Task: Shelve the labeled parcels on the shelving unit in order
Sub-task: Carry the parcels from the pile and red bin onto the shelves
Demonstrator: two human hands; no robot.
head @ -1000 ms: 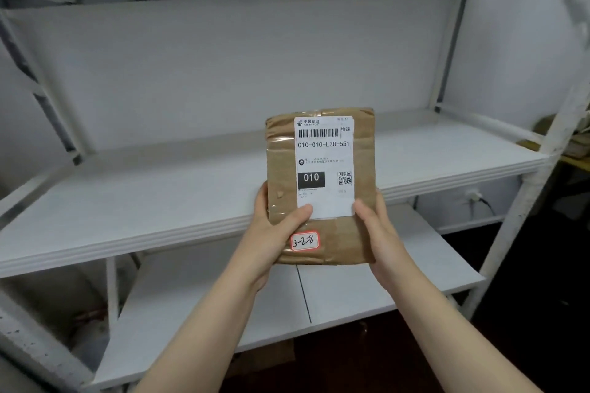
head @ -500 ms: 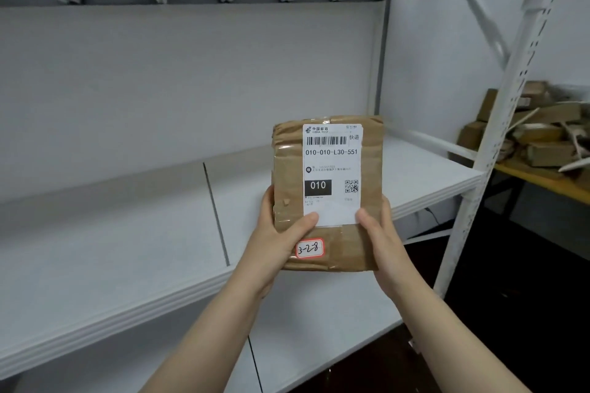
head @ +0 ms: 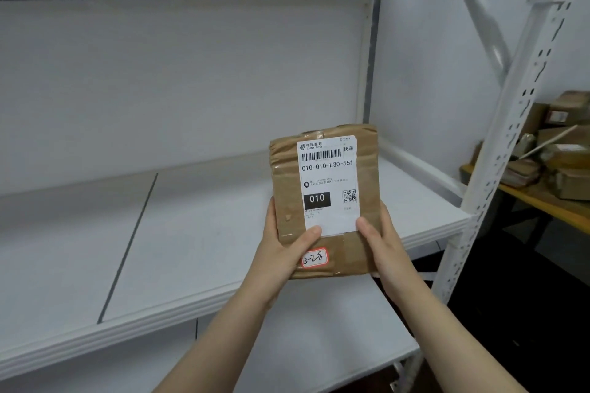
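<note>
A flat brown taped parcel (head: pixel 287 188) stands upright in front of me, its white shipping label reading 010-010-L30-551 and a small red-edged sticker marked 3-28 near its bottom. My left hand (head: pixel 281 252) grips its lower left edge, thumb across the front. My right hand (head: pixel 381 242) grips the lower right edge, thumb on the label's corner. The parcel hovers over the front right part of the white middle shelf (head: pixel 198 233) of the shelving unit, not touching it.
A white perforated upright (head: pixel 498 150) marks the shelf's right end. A lower shelf (head: pixel 319 338) lies beneath, another shelf's underside above. Further right, a yellow table (head: pixel 562 210) carries a heap of several brown parcels (head: pixel 555 153). A dark seam (head: pixel 127 246) splits the shelf boards.
My view has swung rightward along the shelf, bringing its right end and the parcel table into sight. Both hands keep the same hold on the parcel, which stays centred before me.
</note>
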